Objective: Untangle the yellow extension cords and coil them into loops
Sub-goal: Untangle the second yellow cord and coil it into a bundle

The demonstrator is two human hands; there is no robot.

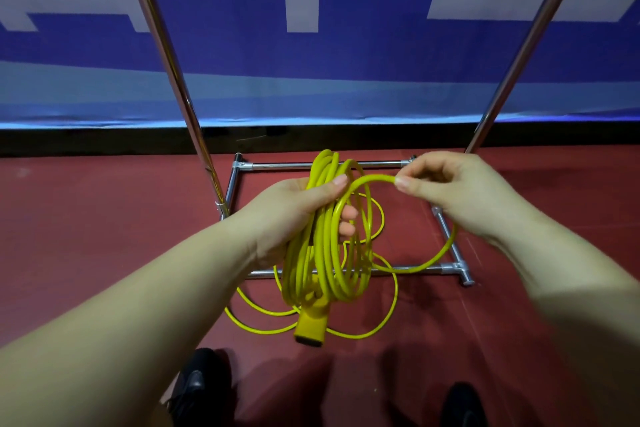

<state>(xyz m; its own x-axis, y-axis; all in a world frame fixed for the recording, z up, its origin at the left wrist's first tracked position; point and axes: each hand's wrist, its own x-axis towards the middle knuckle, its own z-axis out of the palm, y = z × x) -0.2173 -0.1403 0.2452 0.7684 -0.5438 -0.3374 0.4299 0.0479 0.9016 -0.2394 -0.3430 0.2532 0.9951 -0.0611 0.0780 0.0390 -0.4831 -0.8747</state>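
Two bare forearms reach in from the bottom corners, and between them at 6 o'clock two dark shoes (195,383) stand on the red floor (86,218). At the centre, the left hand (294,215) is wrapped around a bundle of yellow loops, the coiled cord (325,253), with the thumb laid across the top of the strands and the fingertips showing through the loops on the far side. Those loops hang down toward 6 o'clock, and a yellow socket block (309,329) dangles at their lower end, just above the floor. Toward 2 o'clock from that grip, the right hand (453,191) pinches a single strand (372,178) between thumb and forefinger; this strand arches from the pinch over to the bundle. On the other side of the pinch the cord passes out of sight behind the hand and shows again below the wrist, sweeping down toward 4 o'clock. More loose cord (346,334) lies in wide curves on the floor beneath the bundle, around 6 o'clock. Behind the hands a chrome tube frame (311,166) rests on the floor, its two shiny uprights rising toward 11 and 1 o'clock. Across the whole top, from 10 to 2 o'clock, hangs a blue banner (242,45) with large white shapes.
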